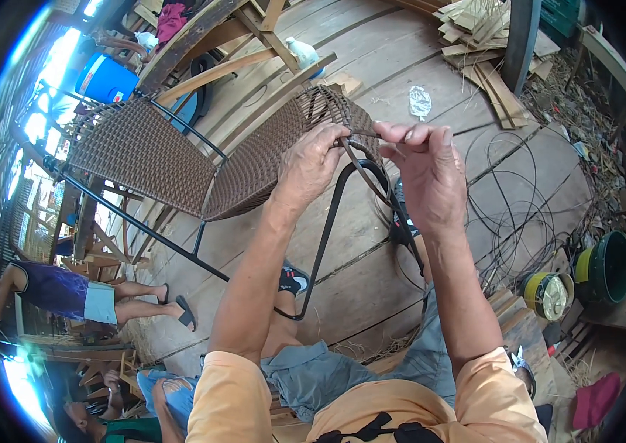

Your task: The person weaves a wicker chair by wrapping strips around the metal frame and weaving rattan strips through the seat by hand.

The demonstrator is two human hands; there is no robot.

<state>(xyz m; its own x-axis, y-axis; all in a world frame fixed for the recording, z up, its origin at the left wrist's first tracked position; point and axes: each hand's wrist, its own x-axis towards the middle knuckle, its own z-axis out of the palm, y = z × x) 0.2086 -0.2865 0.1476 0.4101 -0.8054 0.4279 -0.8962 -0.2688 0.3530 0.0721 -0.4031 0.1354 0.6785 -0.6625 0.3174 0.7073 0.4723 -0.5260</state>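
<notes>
A chair with a brown woven seat and back (254, 159) lies tipped over in front of me, its black metal tube frame (325, 221) reaching toward my knees. At the near right end of the weave, my left hand (304, 164) pinches a flat brown weaving strip (361, 168) against the chair's edge. My right hand (431, 173), palm turned partly up, has its bent fingertips closed on a short stretch of strip just right of the left fingers. A loop of strip hangs below both hands beside the black tube.
Loose dark strands (508, 210) lie coiled on the plank floor to the right, near a green bucket (612, 267) and a yellow-banded can (547, 294). Scrap wood (479, 37) is piled at the far right. A wooden bench frame (217, 74) and blue bucket (106, 79) stand far left; people are at left.
</notes>
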